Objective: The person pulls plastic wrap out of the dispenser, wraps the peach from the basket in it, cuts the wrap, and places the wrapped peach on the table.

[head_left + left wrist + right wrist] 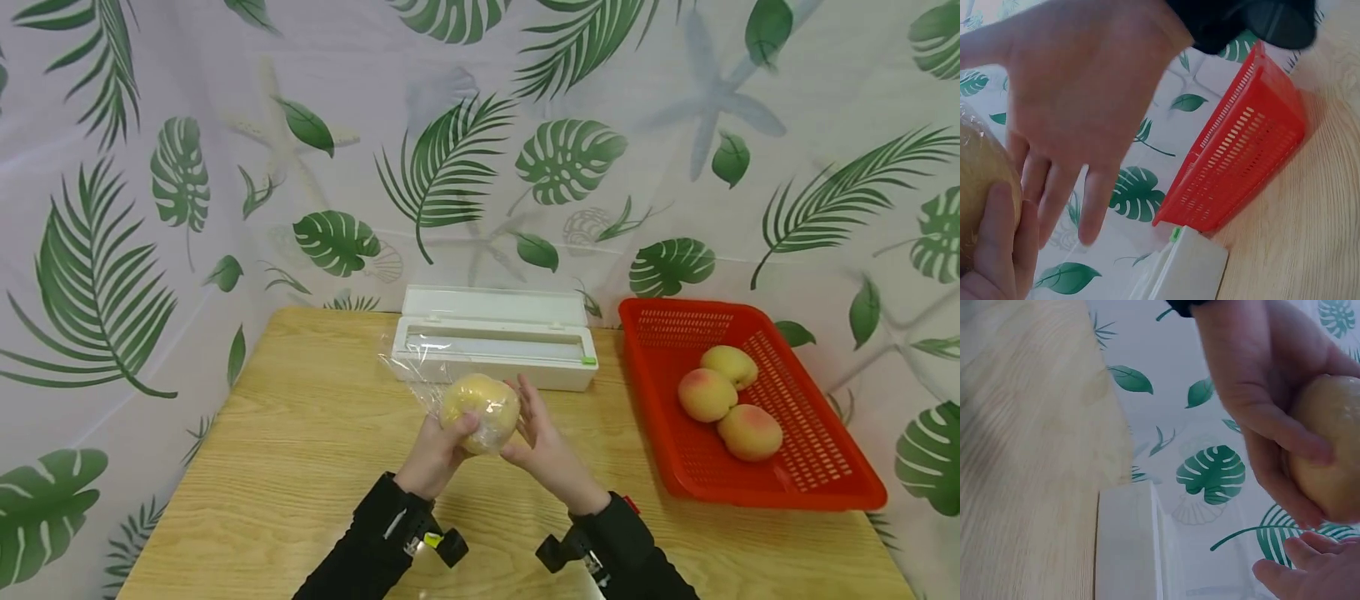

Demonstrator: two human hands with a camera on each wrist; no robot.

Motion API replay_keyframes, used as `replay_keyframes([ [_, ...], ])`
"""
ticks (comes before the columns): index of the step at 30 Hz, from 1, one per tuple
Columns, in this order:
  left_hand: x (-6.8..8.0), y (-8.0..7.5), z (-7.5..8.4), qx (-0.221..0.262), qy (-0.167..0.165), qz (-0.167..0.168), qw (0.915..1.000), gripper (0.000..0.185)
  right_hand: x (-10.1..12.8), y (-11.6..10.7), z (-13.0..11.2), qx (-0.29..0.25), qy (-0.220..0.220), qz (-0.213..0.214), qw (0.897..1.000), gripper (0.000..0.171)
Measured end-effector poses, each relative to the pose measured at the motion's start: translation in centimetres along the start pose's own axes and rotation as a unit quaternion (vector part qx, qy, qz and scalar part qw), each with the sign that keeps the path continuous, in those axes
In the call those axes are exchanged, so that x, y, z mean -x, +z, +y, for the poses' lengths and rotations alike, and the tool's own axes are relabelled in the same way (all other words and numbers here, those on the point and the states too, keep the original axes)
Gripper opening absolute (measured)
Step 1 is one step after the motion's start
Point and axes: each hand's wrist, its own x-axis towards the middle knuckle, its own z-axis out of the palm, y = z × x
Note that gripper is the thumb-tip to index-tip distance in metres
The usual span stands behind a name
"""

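Note:
A yellow peach wrapped in clear cling film is held up over the table in the head view. My left hand grips it from the left, thumb across its front. Loose cling film sticks out at the upper left of the fruit. My right hand is spread at the peach's right side, its fingers extended; in the left wrist view, the right palm faces the camera beside the wrapped peach. The right wrist view shows the left hand's thumb and fingers round the fruit.
Behind the hands stands a white cling film dispenser, its lid raised and a roll inside. At the right, a red plastic basket holds three peaches. A leaf-patterned cloth hangs behind the wooden table.

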Motion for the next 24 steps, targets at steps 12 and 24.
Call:
replay_keyframes([
  [12,0.3,0.6,-0.2,-0.011,-0.006,-0.018,0.9998,0.043,-0.5,1.8,1.1,0.220,-0.187,0.104,0.952,0.064],
  [24,0.6,0.3,0.1,-0.024,-0.017,-0.029,0.9992,0.043,-0.8,2.3,1.3,0.434,-0.341,0.147,0.821,0.056],
])
